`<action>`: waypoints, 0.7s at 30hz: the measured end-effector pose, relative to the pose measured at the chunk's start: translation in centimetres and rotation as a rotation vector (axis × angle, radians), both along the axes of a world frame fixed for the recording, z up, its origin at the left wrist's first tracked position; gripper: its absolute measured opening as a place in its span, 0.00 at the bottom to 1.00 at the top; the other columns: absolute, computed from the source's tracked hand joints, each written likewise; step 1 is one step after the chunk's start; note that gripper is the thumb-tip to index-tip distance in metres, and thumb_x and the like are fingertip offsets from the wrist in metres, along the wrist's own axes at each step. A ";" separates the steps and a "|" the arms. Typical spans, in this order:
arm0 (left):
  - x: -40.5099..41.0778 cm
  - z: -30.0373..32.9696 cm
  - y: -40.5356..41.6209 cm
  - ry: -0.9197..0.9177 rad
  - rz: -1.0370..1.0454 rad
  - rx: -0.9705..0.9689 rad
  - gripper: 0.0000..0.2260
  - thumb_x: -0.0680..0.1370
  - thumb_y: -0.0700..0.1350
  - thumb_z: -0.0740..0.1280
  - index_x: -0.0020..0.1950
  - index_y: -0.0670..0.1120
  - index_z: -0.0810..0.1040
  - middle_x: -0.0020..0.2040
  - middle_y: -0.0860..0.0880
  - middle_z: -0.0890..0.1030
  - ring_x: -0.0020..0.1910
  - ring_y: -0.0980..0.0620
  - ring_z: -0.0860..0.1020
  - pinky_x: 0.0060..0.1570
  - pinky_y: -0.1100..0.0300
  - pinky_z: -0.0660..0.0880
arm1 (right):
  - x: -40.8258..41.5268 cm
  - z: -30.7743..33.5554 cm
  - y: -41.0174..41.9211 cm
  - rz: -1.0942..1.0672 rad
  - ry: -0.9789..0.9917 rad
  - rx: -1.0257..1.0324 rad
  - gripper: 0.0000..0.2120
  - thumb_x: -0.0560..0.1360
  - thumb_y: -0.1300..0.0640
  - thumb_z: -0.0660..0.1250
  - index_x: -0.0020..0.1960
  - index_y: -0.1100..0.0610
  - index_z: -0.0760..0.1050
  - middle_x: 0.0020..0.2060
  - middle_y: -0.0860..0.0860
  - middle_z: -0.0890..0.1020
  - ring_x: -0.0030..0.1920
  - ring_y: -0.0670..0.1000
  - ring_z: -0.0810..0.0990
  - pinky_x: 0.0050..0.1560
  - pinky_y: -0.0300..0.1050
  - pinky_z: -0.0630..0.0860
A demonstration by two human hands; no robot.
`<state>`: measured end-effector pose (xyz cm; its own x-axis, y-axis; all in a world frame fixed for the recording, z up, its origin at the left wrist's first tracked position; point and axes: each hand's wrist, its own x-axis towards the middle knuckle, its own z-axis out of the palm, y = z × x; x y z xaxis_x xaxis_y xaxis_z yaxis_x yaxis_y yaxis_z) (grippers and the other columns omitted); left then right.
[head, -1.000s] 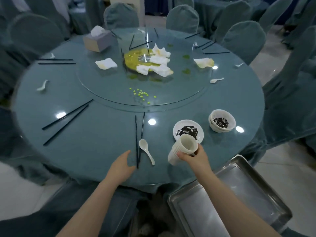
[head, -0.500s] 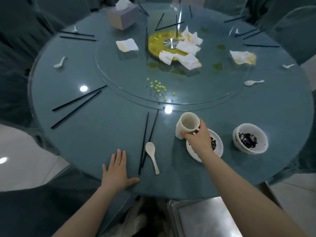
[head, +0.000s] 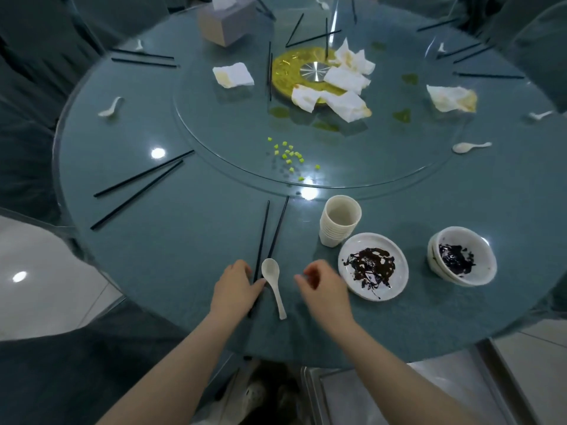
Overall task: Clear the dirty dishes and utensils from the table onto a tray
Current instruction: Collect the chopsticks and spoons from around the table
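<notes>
Dirty dishes (head: 373, 266), round glass-topped table (head: 184, 240)

A glass turntable (head: 214, 139) occupies the table centre, with a gold hub disc (head: 287, 75) at its middle. A tissue box (head: 227, 21) stands at 11 o'clock. Crumpled, stained napkins (head: 346, 84) lie over the hub; a separate napkin (head: 233, 75) lies at its 9 o'clock. Green food bits (head: 288, 154) are scattered at 6 o'clock. Covered chairs (head: 27, 96) surround the table.
</notes>
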<state>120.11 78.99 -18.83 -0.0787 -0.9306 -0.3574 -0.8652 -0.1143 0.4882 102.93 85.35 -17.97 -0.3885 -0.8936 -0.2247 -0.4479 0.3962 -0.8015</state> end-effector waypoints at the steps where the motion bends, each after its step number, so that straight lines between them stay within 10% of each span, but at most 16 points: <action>1: -0.5 -0.2 -0.1 -0.017 -0.001 0.011 0.14 0.73 0.53 0.71 0.50 0.46 0.71 0.48 0.49 0.76 0.47 0.48 0.75 0.44 0.57 0.67 | 0.8 -0.6 -0.2 0.052 0.012 0.082 0.09 0.71 0.50 0.71 0.44 0.49 0.71 0.33 0.43 0.76 0.37 0.44 0.75 0.40 0.37 0.69; 21: 4.7 1.6 1.6 -0.155 -0.046 0.180 0.15 0.73 0.39 0.65 0.33 0.45 0.60 0.32 0.50 0.66 0.33 0.51 0.67 0.29 0.60 0.61 | 3.7 -1.7 -1.7 0.125 0.234 0.320 0.08 0.76 0.50 0.65 0.43 0.54 0.74 0.40 0.50 0.79 0.44 0.54 0.78 0.41 0.45 0.73</action>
